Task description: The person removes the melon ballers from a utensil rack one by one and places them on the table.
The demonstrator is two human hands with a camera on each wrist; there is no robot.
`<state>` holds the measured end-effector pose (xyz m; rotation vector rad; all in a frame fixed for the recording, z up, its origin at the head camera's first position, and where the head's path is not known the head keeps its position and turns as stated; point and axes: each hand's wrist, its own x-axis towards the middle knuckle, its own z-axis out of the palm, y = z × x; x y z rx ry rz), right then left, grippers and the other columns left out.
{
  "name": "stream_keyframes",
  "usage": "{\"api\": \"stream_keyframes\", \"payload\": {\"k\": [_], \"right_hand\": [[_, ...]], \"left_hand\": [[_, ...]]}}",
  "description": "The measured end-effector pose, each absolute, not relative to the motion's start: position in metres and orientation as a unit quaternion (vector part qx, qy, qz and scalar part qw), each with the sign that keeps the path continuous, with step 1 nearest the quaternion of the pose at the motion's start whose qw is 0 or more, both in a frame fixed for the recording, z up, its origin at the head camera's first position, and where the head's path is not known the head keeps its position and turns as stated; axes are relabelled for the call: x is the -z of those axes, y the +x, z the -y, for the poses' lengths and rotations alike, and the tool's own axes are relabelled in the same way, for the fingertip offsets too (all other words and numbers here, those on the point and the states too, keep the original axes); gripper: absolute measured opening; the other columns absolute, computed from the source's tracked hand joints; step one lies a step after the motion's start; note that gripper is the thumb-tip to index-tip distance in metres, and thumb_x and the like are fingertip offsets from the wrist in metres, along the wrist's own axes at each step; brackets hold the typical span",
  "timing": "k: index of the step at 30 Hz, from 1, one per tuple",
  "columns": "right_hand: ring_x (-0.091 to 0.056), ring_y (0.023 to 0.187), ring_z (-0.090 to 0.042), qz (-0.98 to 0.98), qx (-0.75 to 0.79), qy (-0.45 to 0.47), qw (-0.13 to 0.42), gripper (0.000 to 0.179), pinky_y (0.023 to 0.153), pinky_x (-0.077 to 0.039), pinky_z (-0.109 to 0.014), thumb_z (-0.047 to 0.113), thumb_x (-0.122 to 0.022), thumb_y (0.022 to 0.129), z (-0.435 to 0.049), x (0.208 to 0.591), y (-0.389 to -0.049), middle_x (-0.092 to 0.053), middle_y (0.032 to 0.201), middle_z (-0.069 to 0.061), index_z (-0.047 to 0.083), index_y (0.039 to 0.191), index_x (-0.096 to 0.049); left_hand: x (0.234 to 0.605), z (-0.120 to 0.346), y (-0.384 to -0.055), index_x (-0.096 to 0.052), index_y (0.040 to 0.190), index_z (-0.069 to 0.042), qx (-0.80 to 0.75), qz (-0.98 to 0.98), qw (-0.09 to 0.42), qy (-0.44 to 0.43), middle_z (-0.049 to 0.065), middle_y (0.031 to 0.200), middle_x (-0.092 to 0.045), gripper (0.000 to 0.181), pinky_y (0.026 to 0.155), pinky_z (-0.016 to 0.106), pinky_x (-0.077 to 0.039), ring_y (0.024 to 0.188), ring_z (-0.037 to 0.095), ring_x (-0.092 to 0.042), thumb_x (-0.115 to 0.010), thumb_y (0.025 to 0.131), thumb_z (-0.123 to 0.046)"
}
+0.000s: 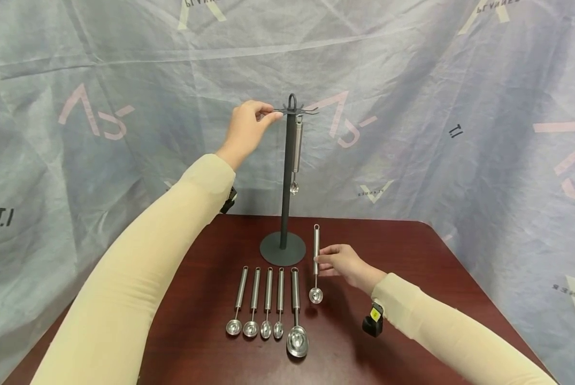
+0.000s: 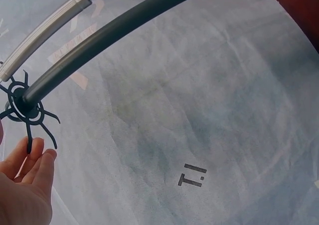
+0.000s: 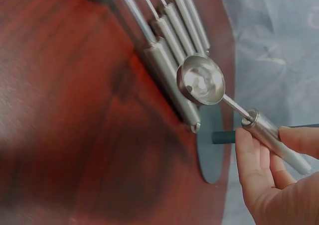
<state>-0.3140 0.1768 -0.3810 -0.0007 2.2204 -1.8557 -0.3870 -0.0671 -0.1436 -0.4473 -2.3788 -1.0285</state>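
In the head view, my left hand (image 1: pixel 251 125) pinches a hook arm at the top of a dark utensil stand (image 1: pixel 285 182). The left wrist view has the hook ring (image 2: pixel 31 116) close up, with the left fingertips at its hooks. A steel utensil (image 1: pixel 297 147) with a small scoop end hangs from the stand's right side. My right hand (image 1: pixel 342 263) holds a melon baller (image 1: pixel 316 251) by its handle, bowl down, above the table right of the stand's base. The right wrist view shows its round bowl (image 3: pixel 201 79), with thumb and fingers on opposite sides of the handle.
On the dark red table (image 1: pixel 200 342), several steel scoops lie in a row before the stand's base (image 1: pixel 270 248), handles pointing toward it. The rightmost is a larger scoop (image 1: pixel 297 341) with an oval bowl. A printed grey cloth (image 1: pixel 171 69) hangs behind the table.
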Motion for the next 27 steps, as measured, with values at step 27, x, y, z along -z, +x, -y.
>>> {"api": "stream_keyframes", "payload": {"k": [27], "right_hand": [[-0.061,0.062,-0.011,-0.771,0.610,0.019,0.180,0.020,0.073,-0.061,-0.041,-0.002,-0.058,0.092,-0.174,0.431,-0.294,-0.069,0.097,-0.020,-0.016,0.106,-0.058]], "left_hand": [[0.144,0.065,-0.384,-0.064,0.126,-0.011,0.359,0.882,0.259,-0.163,0.004,0.127,-0.061,0.045,0.101,0.030,-0.044,0.116,0.020,-0.053,-0.060,0.095,-0.043]]}}
